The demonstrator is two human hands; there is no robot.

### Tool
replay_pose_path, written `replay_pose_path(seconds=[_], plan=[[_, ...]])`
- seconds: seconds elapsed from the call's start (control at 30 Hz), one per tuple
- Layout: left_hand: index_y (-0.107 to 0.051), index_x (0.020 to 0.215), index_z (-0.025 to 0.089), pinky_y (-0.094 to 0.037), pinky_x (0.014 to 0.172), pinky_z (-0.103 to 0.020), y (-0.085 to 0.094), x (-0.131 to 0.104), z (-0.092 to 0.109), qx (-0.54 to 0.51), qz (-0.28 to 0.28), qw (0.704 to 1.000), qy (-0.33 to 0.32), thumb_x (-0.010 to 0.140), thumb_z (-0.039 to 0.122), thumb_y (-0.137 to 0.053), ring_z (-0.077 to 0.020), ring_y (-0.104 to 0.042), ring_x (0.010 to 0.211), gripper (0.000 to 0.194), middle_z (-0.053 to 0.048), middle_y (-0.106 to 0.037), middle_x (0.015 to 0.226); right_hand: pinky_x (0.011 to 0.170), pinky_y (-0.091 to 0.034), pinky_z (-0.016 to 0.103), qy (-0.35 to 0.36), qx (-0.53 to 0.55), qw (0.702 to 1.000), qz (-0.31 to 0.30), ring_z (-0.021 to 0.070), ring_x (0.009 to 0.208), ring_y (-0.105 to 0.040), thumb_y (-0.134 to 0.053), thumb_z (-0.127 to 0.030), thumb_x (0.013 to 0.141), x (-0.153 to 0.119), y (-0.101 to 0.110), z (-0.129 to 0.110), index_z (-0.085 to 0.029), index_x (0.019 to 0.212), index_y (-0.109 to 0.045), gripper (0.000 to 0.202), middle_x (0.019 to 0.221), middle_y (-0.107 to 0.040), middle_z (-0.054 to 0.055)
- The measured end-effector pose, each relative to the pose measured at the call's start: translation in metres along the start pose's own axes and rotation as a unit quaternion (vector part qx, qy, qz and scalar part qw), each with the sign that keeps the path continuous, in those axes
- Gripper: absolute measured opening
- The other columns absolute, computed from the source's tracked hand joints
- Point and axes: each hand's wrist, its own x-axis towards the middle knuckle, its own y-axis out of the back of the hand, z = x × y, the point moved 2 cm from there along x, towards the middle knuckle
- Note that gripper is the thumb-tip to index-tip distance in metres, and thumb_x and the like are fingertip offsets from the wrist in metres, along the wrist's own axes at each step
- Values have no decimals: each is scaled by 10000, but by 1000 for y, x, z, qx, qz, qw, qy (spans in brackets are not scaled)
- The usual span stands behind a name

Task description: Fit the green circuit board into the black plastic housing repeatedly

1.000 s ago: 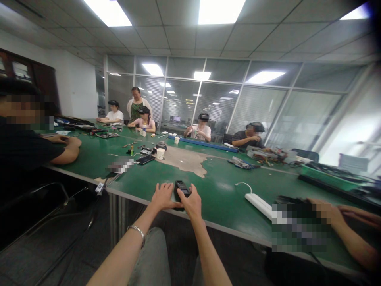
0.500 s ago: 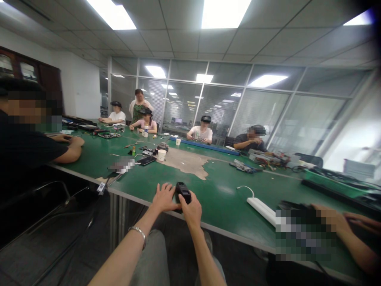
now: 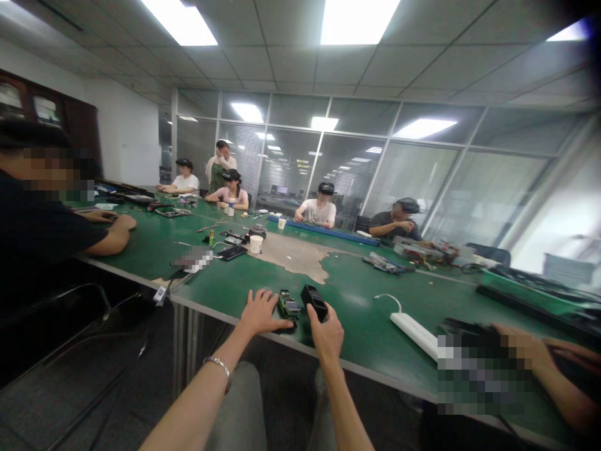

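Observation:
A small green circuit board [image 3: 288, 305] with silver and black parts lies near the table's front edge, between my two hands. My left hand [image 3: 261, 311] rests beside it with the fingers spread. Its thumb reaches along the board's near end; whether it touches the board I cannot tell. Just to the right, my right hand [image 3: 328, 331] grips a black plastic case cover [image 3: 313, 300] with slots in it, thumb on the near side and fingers around the right side. The cover is tilted and apart from the board. A silver bracelet circles my left wrist.
Ahead on the green table [image 3: 347, 332] stand a paper cup [image 3: 256, 244] and a dark phone [image 3: 231, 252]. A white power strip [image 3: 413, 334] lies to the right, near another person's hands [image 3: 526, 351]. More people sit around the table, and one stands behind.
The black cover has come away from the circuit board and moved right in my right hand, so the board now shows. My left hand has stayed in nearly the same place.

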Motion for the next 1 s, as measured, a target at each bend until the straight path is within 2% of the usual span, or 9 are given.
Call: replay_pose_path(seconds=[0.1, 0.23, 0.43, 0.57, 0.63, 0.7, 0.8, 1.0], plan=[[-415, 1397, 266, -139, 1127, -584, -1, -1, 0, 5, 2, 1000, -2, 700, 886, -353, -352, -273, 1370, 935, -101, -430, 1446, 851, -430, 354, 22, -56, 998, -11, 309, 1019, -592, -522, -602, 803, -8, -7, 13, -109, 1257, -570, 672, 1065, -670, 173], [-420, 1395, 266, -147, 1125, -587, -2, -1, 0, 9, 5, 1000, -3, 705, 884, -344, -353, -274, 1371, 929, -101, -429, 1448, 928, -402, 371, 56, -90, 994, 9, 333, 1106, -542, -579, -600, 762, -13, -8, 17, -18, 1368, -436, 852, 1196, -614, 217], [-415, 1407, 262, -146, 1123, -590, -5, 1, -2, 10, 3, 1000, -9, 712, 882, -334, -355, -271, 1373, 935, -106, -421, 1456, 865, -429, 357, 28, -70, 997, -30, 299, 1016, -603, -533, -567, 800, -10, -2, 15, -109, 1251, -577, 645, 1063, -677, 172], [-410, 1410, 275, -137, 1125, -584, -5, 1, -2, 14, -5, 1000, -5, 716, 875, -343, -355, -270, 1372, 920, -98, -411, 1464, 848, -446, 339, -24, 31, 999, -7, 273, 980, -637, -530, -605, 785, -6, 6, -3, -150, 1218, -601, 632, 1076, -686, 140], [-407, 1409, 281, -131, 1126, -584, -4, 1, -1, 17, -6, 1000, -3, 717, 870, -353, -356, -276, 1369, 911, -94, -411, 1464, 844, -454, 327, -17, 74, 997, -4, 260, 972, -645, -548, -604, 772, -4, 7, -18, -156, 1216, -601, 633, 1085, -687, 132], [-405, 1407, 290, -130, 1124, -591, -4, 1, -1, 18, -6, 1000, -3, 723, 861, -362, -356, -285, 1364, 892, -91, -414, 1462, 836, -461, 314, -3, 105, 994, -28, 244, 948, -657, -559, -590, 770, -3, 5, -32, -155, 1205, -605, 617, 1054, -699, 119], [-405, 1402, 306, -139, 1117, -603, -5, 1, -2, 17, -4, 1000, -5, 744, 836, -368, -355, -295, 1361, 845, -89, -418, 1458, 828, -470, 316, 9, 94, 993, -71, 248, 951, -659, -570, -562, 765, -3, -5, -44, -142, 1175, -619, 589, 1047, -700, 127], [-371, 1418, 313, -144, 1117, -603, -8, 2, -4, 14, 4, 1000, -12, 764, 811, -370, -348, -306, 1359, 822, -91, -418, 1460, 856, -466, 312, 51, 26, 991, -118, 247, 991, -651, -585, -469, 772, -6, -20, -49, -155, 1141, -625, 486, 1042, -701, 113]])
